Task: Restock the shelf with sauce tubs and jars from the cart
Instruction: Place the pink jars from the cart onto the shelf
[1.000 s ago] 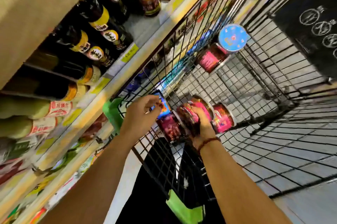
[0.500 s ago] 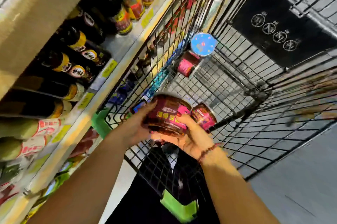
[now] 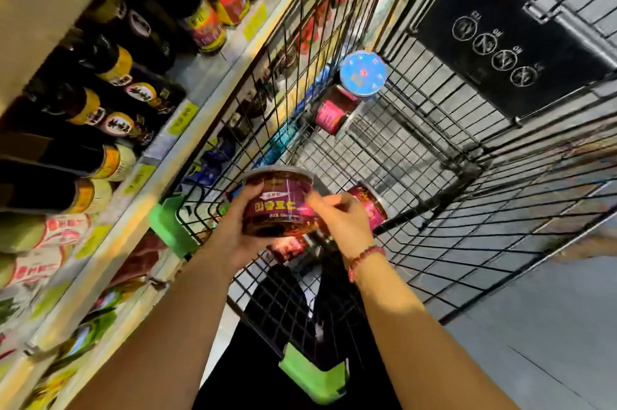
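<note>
Head view: above the cart [image 3: 404, 152], left hand [image 3: 233, 231] grips a sauce tub [image 3: 278, 206]; right hand [image 3: 345, 222] meets it with curled fingers, grip unclear.

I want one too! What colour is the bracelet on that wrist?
The bracelet is red beads, seen in the head view.

I count five sauce tubs: the held tub [image 3: 278, 201], a lower tub [image 3: 287, 247], a red tub [image 3: 369, 206], a pink-labelled tub [image 3: 330, 113], a blue-lidded tub [image 3: 363, 73]. One cart [image 3: 470, 172], two hands, left hand [image 3: 233, 232] and right hand [image 3: 344, 219], one bracelet [image 3: 365, 257]. The dark bottles [image 3: 140, 92] blur past my counting.
</note>
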Motion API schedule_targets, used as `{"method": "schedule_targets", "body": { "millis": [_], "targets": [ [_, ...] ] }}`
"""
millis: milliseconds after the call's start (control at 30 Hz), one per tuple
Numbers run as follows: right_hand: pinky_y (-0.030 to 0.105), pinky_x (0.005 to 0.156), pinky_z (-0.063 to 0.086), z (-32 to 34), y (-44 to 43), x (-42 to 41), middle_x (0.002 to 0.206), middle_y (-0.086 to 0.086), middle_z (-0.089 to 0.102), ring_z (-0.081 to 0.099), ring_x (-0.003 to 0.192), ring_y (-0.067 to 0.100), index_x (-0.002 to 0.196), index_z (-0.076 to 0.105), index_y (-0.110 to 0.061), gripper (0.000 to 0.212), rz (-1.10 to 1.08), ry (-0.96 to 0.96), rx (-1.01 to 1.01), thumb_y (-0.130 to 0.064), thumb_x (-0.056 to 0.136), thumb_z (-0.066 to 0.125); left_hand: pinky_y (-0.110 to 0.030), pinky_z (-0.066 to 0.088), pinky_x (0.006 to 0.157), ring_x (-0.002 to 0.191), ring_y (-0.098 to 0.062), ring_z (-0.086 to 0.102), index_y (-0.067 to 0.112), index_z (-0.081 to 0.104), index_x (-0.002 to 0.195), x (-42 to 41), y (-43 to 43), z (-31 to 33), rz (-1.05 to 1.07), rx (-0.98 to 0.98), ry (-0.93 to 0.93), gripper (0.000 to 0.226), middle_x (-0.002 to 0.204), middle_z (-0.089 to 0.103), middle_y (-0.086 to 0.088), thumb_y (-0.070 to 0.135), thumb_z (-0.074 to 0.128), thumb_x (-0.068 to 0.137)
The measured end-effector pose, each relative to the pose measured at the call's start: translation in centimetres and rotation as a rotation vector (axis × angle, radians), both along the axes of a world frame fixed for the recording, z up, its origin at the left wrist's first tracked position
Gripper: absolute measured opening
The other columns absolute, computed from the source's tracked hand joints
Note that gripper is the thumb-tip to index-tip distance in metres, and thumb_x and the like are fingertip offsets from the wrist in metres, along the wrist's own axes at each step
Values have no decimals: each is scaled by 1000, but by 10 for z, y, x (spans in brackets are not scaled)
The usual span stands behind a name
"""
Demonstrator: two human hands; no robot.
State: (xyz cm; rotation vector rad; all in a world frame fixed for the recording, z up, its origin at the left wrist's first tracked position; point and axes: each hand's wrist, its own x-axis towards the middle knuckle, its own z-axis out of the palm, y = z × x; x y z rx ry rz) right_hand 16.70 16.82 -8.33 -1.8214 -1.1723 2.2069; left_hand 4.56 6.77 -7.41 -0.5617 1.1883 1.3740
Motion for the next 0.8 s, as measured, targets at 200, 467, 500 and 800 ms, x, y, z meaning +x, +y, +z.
{"method": "schedule_targets", "body": {
  "millis": [200, 467, 500, 800],
  "targets": [
    [47, 101, 47, -73, 13, 41, 123, 9, 59, 58, 106, 22, 124, 48, -4, 106, -496, -221, -197, -55, 41, 91, -41, 56, 69, 94, -29, 68, 17, 60, 116, -18, -15, -13, -37, 66, 53, 68, 101, 72, -11, 38, 81, 55],
    [32, 58, 43, -127, 31, 49, 121, 9, 65, 63, 102, 24, 127, 56, -6, 86, -449, -246, -344, -50, 59, 84, -45, 58, 68, 84, -28, 71, 15, 61, 109, -25, -18, -27, 58, 14, 37, 95, 94, 73, -11, 38, 92, 23],
    [31, 57, 45, -124, 32, 46, 118, 10, 66, 64, 97, 24, 125, 57, -6, 71, -440, -220, -347, -42, 69, 80, -44, 58, 65, 81, -27, 72, 15, 63, 105, -25, -17, -30, 76, 5, 33, 93, 90, 74, -10, 37, 92, 19],
    [41, 88, 54, -162, 34, 51, 116, 11, 66, 66, 100, 28, 128, 50, -9, 93, -452, -247, -297, -46, 51, 88, -46, 56, 78, 91, -28, 70, 16, 62, 112, -33, -18, -37, 88, -23, 46, 88, 100, 72, -10, 40, 90, 32]
  ]
}}
